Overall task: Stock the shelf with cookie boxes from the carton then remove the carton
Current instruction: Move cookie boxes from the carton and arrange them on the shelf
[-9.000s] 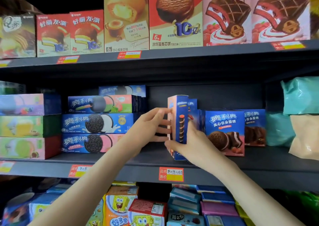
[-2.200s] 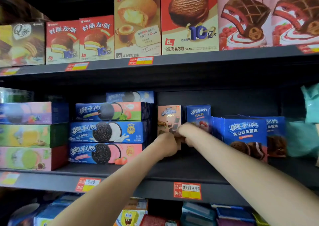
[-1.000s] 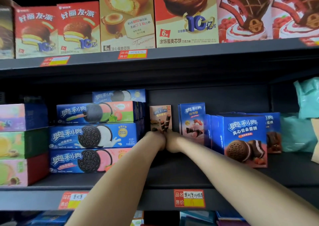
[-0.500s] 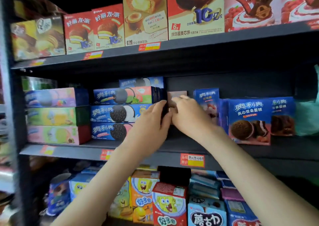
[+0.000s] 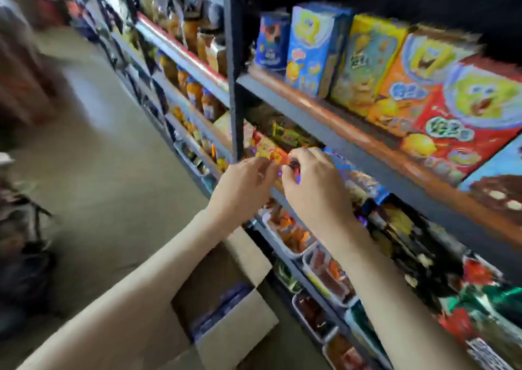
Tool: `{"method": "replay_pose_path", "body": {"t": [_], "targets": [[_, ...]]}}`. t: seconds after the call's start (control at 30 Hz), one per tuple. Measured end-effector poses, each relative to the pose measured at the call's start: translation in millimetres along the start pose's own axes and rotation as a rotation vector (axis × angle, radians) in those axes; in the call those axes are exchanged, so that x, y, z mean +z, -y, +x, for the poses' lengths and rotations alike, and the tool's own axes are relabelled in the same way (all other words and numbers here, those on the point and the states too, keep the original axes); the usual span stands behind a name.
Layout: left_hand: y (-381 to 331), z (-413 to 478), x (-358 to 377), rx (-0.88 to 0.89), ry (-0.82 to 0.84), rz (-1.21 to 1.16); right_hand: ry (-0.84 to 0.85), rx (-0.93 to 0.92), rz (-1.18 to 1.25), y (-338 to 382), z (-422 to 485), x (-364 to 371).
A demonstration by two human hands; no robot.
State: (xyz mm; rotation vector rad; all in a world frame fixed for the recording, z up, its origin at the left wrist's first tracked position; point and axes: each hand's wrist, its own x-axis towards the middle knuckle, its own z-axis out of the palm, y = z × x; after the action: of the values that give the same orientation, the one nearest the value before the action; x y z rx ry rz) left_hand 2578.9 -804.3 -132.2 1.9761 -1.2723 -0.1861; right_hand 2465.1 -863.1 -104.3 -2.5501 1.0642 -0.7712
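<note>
The view is blurred and tilted down to the left. My left hand (image 5: 243, 188) and my right hand (image 5: 313, 188) hang side by side in the air in front of the lower shelves, fingers loosely curled, with nothing visibly held. Below my forearms the brown carton (image 5: 240, 324) stands on the floor with its flaps open. Several bluish-purple cookie boxes (image 5: 223, 307) lie inside it. The shelf level with the cookie boxes is out of view.
A dark shelf upright (image 5: 234, 72) rises behind my hands. Cartoon snack boxes (image 5: 423, 92) fill the shelf at upper right. Trays of packaged snacks (image 5: 296, 234) line the lower shelves. The grey aisle floor (image 5: 113, 171) runs to the left, with dark blurred objects (image 5: 22, 256) at its edge.
Both hands have come away from the small box on the cookie shelf and dropped lower. The view has swung down and left, bringing the open carton and the aisle floor into sight.
</note>
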Motion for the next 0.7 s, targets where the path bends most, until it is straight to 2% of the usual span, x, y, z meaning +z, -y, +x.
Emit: {"method": "replay_pose_path", "body": {"t": [0.13,0.37,0.7], "targets": [[114.4,-42.7,28.1,-0.343,0.118,0.093,0.296,0.018,0.019,-0.7,-23.8,117.1],[281.6,-108.8,78.8,-0.726,0.272,0.173,0.695,0.054,-0.032,-12.9,-48.5,290.3],[462.3,-161.4,220.5,-0.977,0.434,0.185,1.073,0.173,-0.159,-116.8,-112.3,512.4]]}}
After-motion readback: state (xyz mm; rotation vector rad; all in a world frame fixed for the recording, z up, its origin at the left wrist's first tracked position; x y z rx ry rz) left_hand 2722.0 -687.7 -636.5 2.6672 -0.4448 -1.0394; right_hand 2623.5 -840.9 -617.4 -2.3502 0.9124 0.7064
